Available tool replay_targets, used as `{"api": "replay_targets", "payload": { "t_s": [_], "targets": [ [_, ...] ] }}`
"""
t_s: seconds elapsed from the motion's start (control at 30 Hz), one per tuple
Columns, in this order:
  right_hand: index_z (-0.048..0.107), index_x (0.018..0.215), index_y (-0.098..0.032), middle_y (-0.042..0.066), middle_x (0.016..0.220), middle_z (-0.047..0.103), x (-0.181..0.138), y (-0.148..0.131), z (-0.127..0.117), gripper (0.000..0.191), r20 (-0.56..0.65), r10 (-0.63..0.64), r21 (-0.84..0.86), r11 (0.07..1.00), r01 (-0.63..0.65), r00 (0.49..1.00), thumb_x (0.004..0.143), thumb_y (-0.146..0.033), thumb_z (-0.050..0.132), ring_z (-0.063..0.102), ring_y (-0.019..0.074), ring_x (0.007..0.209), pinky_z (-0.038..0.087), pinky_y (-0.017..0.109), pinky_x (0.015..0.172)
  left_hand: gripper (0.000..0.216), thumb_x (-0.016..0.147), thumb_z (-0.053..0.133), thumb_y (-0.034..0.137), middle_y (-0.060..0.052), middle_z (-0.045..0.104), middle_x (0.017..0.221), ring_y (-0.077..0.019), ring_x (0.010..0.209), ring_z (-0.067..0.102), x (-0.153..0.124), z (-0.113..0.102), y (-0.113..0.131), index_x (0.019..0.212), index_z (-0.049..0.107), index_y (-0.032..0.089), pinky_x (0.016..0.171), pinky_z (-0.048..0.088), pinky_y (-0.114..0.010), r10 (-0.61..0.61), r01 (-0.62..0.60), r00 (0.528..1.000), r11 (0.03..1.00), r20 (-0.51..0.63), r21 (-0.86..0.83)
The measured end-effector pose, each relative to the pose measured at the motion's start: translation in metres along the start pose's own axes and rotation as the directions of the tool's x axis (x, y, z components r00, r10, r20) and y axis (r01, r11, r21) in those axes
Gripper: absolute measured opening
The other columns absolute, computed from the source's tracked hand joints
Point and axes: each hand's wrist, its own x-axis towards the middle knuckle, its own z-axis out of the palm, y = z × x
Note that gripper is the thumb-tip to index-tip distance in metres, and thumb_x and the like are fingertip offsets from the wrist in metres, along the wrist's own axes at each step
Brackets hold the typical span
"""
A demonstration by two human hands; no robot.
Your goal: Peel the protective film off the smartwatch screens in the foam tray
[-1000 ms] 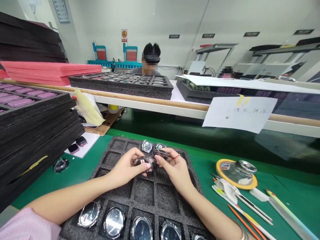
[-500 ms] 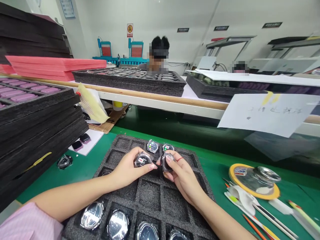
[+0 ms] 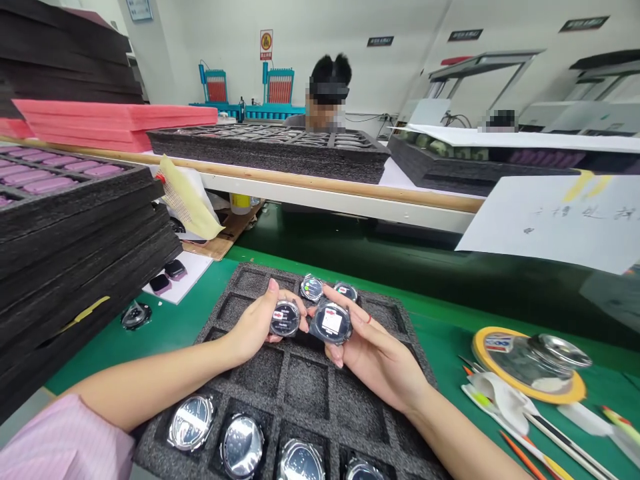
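Note:
My left hand [image 3: 257,320] grips a round smartwatch [image 3: 285,318], its lit dark screen turned up and bearing a red mark. Just beside it, my right hand [image 3: 373,337] holds a second round smartwatch [image 3: 331,322] by its edge; a white square and a red mark show on that screen. Both hands hover over a black foam tray [image 3: 306,387] with square pockets. Beyond my fingers, two lit watches [image 3: 311,287] sit at the tray's far edge. Several film-covered watches [image 3: 242,445] fill the near row of pockets.
Stacked black foam trays [image 3: 75,267] rise at the left, with a loose watch [image 3: 136,315] beside them. On the right lie a yellow tape roll [image 3: 483,360], a glass jar [image 3: 550,360] and pens [image 3: 520,453]. A raised shelf [image 3: 320,187] crosses behind; a person [image 3: 327,93] is beyond it.
The watch in my right hand has turned so its lit screen faces up toward me. My left thumb has lifted off its watch's face. The camera view has shifted slightly.

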Motion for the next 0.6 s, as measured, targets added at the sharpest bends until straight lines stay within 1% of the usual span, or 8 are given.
{"api": "replay_targets", "payload": {
  "t_s": [0.1,0.2,0.3,0.4,0.47,0.53,0.6],
  "targets": [
    [0.059,0.138,-0.030,0.009,0.112,0.070,-0.0002,0.0000,0.0003,0.057,-0.029,-0.012,-0.008,1.000,0.012,1.000,0.085,-0.050,0.064,0.050,0.0135,0.059,0.045,0.032,0.058,0.075,0.082,0.040,0.087,-0.006,0.066,0.070,-0.0073,0.044,0.037,0.0005,-0.0004,-0.0009,0.081,0.062,0.015,0.039,0.021,-0.020,-0.008,0.008,1.000,1.000,0.014,-0.002],
    [0.062,0.135,-0.028,0.009,0.107,0.071,0.0002,0.0011,-0.0004,0.053,-0.043,-0.052,0.006,0.999,0.052,0.998,0.086,-0.049,0.064,0.050,0.0131,0.060,0.044,0.030,0.058,0.074,0.083,0.041,0.086,-0.007,0.068,0.075,-0.0064,0.043,0.036,0.0016,-0.0013,-0.0029,0.087,0.063,0.015,0.040,0.021,-0.019,-0.030,0.030,0.999,0.999,0.019,-0.022],
    [0.064,0.131,-0.025,0.008,0.106,0.072,0.0018,0.0036,-0.0023,0.051,-0.109,-0.135,-0.091,0.988,0.125,0.985,0.084,-0.045,0.068,0.048,0.0113,0.059,0.042,0.028,0.056,0.073,0.084,0.044,0.083,-0.009,0.070,0.084,-0.0066,0.047,0.039,0.0025,-0.0015,-0.0030,0.094,0.066,0.014,0.042,0.026,-0.019,-0.032,0.032,0.999,0.998,0.013,-0.049],
    [0.066,0.124,-0.022,0.008,0.103,0.073,0.0035,0.0058,-0.0036,0.046,-0.168,-0.193,-0.184,0.970,0.161,0.967,0.082,-0.042,0.071,0.046,0.0103,0.057,0.041,0.027,0.053,0.075,0.083,0.048,0.082,-0.011,0.070,0.096,-0.0083,0.055,0.046,0.0020,-0.0017,-0.0008,0.107,0.069,0.014,0.048,0.035,-0.020,-0.046,0.051,0.998,0.994,0.052,-0.094],
    [0.067,0.120,-0.021,0.008,0.102,0.073,0.0041,0.0062,-0.0036,0.044,-0.177,-0.206,-0.202,0.965,0.169,0.962,0.082,-0.043,0.071,0.047,0.0105,0.056,0.042,0.027,0.052,0.069,0.083,0.059,0.074,-0.011,0.069,0.101,-0.0093,0.059,0.050,0.0012,-0.0027,0.0004,0.116,0.068,0.015,0.052,0.039,-0.022,-0.058,0.067,0.995,0.992,0.080,-0.111],
    [0.068,0.118,-0.021,0.008,0.100,0.073,0.0043,0.0060,-0.0032,0.043,-0.184,-0.217,-0.224,0.959,0.174,0.959,0.081,-0.043,0.072,0.048,0.0102,0.054,0.043,0.027,0.051,0.060,0.081,0.070,0.061,-0.011,0.069,0.105,-0.0099,0.061,0.053,0.0005,-0.0044,0.0004,0.121,0.067,0.016,0.055,0.042,-0.023,-0.067,0.076,0.994,0.992,0.086,-0.104],
    [0.068,0.117,-0.020,0.007,0.095,0.073,0.0042,0.0055,-0.0029,0.042,-0.188,-0.224,-0.245,0.954,0.175,0.956,0.081,-0.042,0.072,0.047,0.0099,0.053,0.044,0.027,0.051,0.056,0.080,0.074,0.051,-0.011,0.069,0.105,-0.0108,0.062,0.055,0.0002,-0.0062,-0.0007,0.123,0.066,0.016,0.057,0.044,-0.024,-0.072,0.079,0.994,0.993,0.087,-0.087]
  ]
}}
